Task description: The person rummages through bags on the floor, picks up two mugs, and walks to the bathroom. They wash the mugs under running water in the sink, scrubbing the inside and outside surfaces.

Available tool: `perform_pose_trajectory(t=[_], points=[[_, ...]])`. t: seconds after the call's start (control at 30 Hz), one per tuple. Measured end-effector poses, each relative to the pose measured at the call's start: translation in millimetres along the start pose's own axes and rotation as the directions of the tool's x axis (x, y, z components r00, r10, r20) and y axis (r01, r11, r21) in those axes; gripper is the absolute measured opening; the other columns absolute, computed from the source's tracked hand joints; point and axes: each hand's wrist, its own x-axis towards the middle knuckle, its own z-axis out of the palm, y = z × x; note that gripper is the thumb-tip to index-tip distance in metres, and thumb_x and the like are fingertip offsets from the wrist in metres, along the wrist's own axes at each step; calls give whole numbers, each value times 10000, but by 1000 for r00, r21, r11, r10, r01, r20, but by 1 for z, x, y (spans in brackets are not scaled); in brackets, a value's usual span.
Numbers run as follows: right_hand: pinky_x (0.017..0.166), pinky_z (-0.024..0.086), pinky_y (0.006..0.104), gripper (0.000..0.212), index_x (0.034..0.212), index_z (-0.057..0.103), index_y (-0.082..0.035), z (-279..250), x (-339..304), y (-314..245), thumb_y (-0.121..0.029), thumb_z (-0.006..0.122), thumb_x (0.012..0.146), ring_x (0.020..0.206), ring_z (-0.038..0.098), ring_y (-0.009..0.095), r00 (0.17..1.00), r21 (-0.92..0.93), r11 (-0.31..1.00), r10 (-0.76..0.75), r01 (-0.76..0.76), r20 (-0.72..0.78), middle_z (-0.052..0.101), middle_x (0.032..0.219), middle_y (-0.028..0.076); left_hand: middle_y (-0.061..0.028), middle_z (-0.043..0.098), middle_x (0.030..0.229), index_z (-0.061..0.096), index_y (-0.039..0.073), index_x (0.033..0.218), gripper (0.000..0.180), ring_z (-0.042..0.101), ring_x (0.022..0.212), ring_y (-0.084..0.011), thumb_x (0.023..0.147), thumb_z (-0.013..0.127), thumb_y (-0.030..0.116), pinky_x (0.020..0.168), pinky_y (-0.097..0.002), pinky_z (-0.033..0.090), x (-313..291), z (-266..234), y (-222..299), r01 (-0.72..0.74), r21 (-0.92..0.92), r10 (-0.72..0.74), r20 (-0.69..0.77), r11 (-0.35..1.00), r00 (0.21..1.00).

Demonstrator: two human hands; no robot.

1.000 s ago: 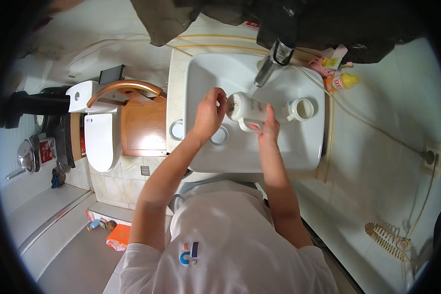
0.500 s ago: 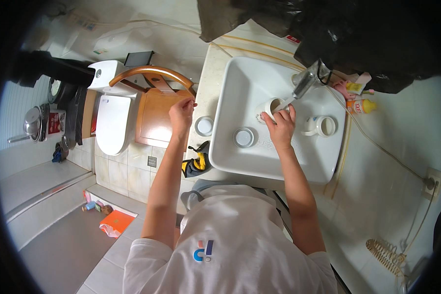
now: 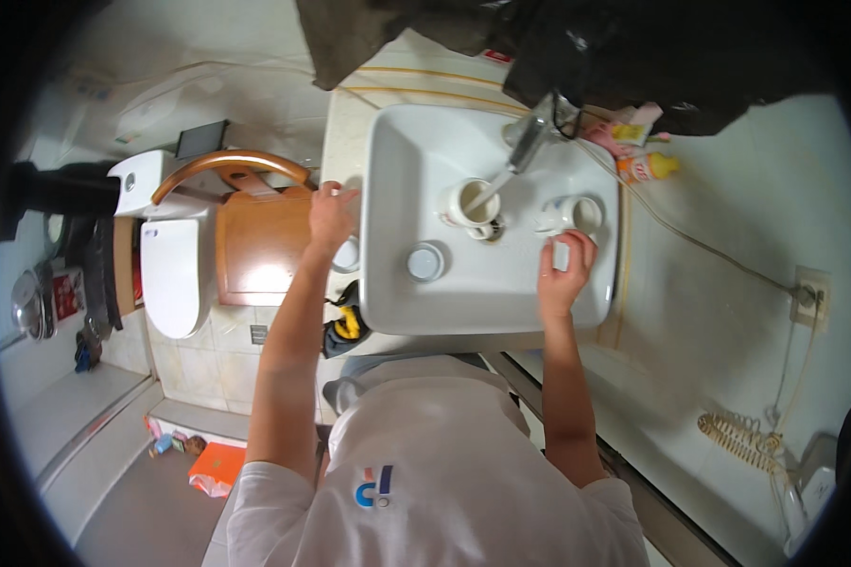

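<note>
My right hand [image 3: 565,282] is closed around a small white block [image 3: 561,256], over the right side of the white sink [image 3: 392,304]. Just beyond it is a white mug [image 3: 586,215] with a faint pattern, its handle side to the left. Another white mug [image 3: 454,205] stands under the silver faucet [image 3: 539,132], and a thin stream of water runs into it. A round white lid [image 3: 425,262] lies on the sink bottom at the left. My left hand [image 3: 329,222] hovers by the counter edge left of the sink, fingers loosely curled and slightly apart, apparently holding nothing.
A second round lid [image 3: 346,255] and a black-and-yellow cloth item [image 3: 345,326] are on the counter at left. A yellow bottle [image 3: 648,168] stands behind the sink's right corner. Further left are a wooden chair [image 3: 255,236] and a toilet [image 3: 172,279]. Black plastic sheeting [image 3: 633,66] hangs overhead.
My right hand has left the mug under the faucet and moved right, close to the other mug, now with the white block visible in it. The whole view has shifted a little.
</note>
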Motion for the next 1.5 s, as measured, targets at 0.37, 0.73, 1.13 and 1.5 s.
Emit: perform_pose_trajectory(t=[0.37,0.73,1.13,1.5], points=[[662,486,381,364,855,606,-48,-11,28,86,-335,776,709,820,606,231,729,121,719,666,-684,160,666,855,98,-132,562,1067,554,73,1171,445,564,972,-267,733,591,6,828,-361,469,-9,-84,49,224,-350,-274,-100,910,957],[706,585,384,624,1148,586,-78,-45,-15,11,-595,532,802,891,647,287,210,441,-686,397,-578,893,627,1073,120,-94,635,1012,592,32,1083,322,610,876,-172,768,661,10,740,-284,476,-23,-140,208,109,-812,86,191,573,978],[887,480,426,484,1170,550,-41,-61,4,-44,-410,426,882,1020,602,272,702,681,-510,191,-526,686,621,1124,112,-83,607,1060,576,57,1130,556,610,883,-194,640,818,163,667,-285,502,-19,-173,271,-15,-845,200,110,535,974],[901,459,407,492,1167,542,-29,-74,5,-32,-407,457,864,1022,583,271,624,703,-483,345,-522,701,609,1125,121,-146,668,965,589,-22,1054,542,677,808,-265,622,821,209,683,-302,554,-19,-184,273,-258,-673,279,-80,693,957]])
